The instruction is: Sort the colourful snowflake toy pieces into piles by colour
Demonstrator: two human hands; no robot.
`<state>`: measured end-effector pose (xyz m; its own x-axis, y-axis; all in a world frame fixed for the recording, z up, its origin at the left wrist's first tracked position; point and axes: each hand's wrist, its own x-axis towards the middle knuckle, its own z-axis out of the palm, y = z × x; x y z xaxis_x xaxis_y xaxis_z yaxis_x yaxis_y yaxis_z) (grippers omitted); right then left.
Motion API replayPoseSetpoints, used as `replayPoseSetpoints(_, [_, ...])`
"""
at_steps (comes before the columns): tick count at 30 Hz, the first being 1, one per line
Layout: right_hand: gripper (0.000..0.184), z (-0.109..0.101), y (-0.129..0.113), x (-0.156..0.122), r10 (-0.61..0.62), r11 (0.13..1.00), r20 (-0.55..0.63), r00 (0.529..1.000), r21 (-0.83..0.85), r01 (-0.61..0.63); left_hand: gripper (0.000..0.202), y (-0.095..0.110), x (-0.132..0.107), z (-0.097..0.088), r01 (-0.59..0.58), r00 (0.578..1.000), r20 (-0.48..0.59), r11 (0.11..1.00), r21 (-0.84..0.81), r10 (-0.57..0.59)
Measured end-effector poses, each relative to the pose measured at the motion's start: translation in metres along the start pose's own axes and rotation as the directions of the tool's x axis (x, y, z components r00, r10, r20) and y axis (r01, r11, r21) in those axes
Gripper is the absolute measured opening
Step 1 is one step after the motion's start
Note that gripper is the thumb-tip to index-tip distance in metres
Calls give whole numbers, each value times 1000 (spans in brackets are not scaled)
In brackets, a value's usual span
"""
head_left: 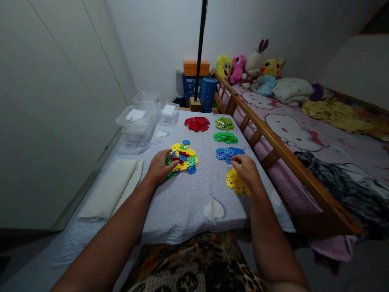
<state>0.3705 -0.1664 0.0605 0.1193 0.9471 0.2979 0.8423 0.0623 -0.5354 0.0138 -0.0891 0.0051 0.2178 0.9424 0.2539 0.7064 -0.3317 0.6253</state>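
Observation:
A mixed heap of small plastic discs (pixel 183 157) in yellow, blue, green and red lies on a pale quilted cloth (pixel 188 202). My left hand (pixel 160 166) rests on the heap's left edge with its fingers curled over some pieces. My right hand (pixel 245 169) hovers between a blue pile (pixel 228 153) and a yellow pile (pixel 235 182), fingers pinched together; what they hold is too small to see. Farther back lie a red pile (pixel 197 123), a dark green pile (pixel 225 138) and a light green pile (pixel 225 123).
Clear plastic containers (pixel 142 115) stand at the back left. A folded white cloth (pixel 111 188) lies to the left. A wooden bed rail (pixel 273 150) runs along the right, with bedding and plush toys (pixel 252 67) behind. A black pole (pixel 200 48) rises at the back.

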Motion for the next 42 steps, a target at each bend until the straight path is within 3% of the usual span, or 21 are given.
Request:
replayPoseSetpoints(4, [15, 39, -41, 15, -168, 986, 189, 968, 41, 163, 63, 1, 0, 0, 14, 1000, 1, 1000, -8, -14])
replayPoseSetpoints(7, [22, 73, -63, 29, -185, 981, 288, 940, 2, 193, 64, 0, 0, 0, 12, 1000, 2, 1000, 1, -12])
replayPoseSetpoints(12, [39, 117, -82, 52, -129, 990, 255, 958, -21, 139, 63, -2, 0, 2, -5, 1000, -8, 1000, 4, 5])
replayPoseSetpoints(16, [46, 136, -89, 56, -22, 998, 232, 972, -44, 34, 63, -4, -1, 4, -17, 999, -27, 1000, 7, 17])
replayPoseSetpoints(27, [49, 143, -84, 52, -29, 999, 126, 992, 43, 24, 63, -3, -1, 5, -19, 1000, -24, 999, 30, 20])
replayPoseSetpoints(36, [22, 139, -72, 51, -16, 981, 38, 999, 192, 8, 64, 0, -1, 5, -13, 1000, -10, 998, 54, 13])
replayPoseSetpoints(42, [10, 116, -76, 48, 67, 917, 40, 997, 391, -77, 64, -2, 0, 6, -11, 1000, -15, 999, 46, 12])
